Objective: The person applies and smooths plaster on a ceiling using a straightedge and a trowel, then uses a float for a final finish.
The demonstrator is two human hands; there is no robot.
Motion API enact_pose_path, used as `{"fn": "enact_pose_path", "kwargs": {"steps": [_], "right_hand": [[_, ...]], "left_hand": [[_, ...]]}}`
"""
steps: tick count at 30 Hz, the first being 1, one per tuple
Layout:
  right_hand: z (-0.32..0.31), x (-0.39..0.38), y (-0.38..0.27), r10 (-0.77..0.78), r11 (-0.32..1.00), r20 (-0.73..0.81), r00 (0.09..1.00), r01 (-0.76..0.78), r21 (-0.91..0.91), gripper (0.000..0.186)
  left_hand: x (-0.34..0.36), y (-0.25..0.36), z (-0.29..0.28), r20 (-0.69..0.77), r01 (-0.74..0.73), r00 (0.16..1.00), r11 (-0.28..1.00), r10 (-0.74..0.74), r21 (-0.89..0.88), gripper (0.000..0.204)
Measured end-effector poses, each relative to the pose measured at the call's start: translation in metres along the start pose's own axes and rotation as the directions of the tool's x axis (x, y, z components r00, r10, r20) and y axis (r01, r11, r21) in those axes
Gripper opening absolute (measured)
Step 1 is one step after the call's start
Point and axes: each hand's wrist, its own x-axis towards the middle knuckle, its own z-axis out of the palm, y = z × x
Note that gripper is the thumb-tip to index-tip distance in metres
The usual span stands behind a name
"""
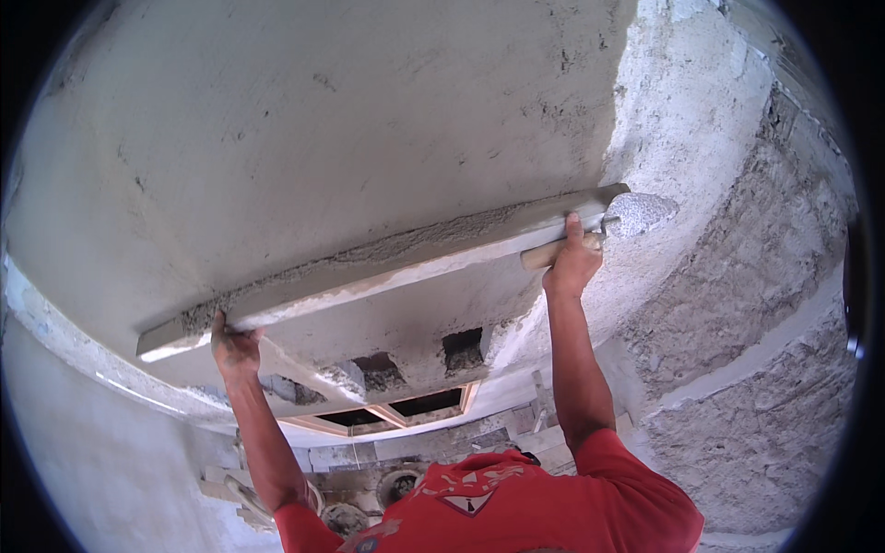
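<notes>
A long plasterer's straightedge [406, 273] lies slanted across the wet grey plaster [369, 120], its right end higher than its left. Scraped-up mortar [387, 247] sits along its upper side. Near the left end, my left hand [236, 350] is closed around the lower edge, thumb up. My right hand [573, 265] grips the wooden handle of a pointed trowel [641, 214], and its thumb presses on the straightedge near the right end. The trowel's blade, coated with mortar, points right, past the end of the straightedge.
Whitish rough coat [687, 101] borders the grey plaster on the right, with coarse bare wall [728, 276] beyond. Below the straightedge are square holes [463, 350] and a wooden window frame [472, 396]. Buckets [398, 485] stand low down among boards.
</notes>
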Motion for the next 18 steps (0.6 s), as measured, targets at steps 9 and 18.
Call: {"fn": "enact_pose_path", "kwargs": {"steps": [9, 18], "right_hand": [[0.025, 0.111, -0.114, -0.108, 0.992, -0.021, 0.994, 0.109, 0.068, 0.046], [0.012, 0.364, -0.188, -0.065, 0.996, 0.207, 0.976, 0.05, 0.076, 0.041]], "left_hand": [[-0.047, -0.003, 0.157, 0.205, -0.209, 0.959, 0.977, 0.196, 0.044, 0.035], [-0.049, 0.005, 0.251, 0.659, 0.105, 0.75, 0.977, 0.046, -0.188, 0.045]]}}
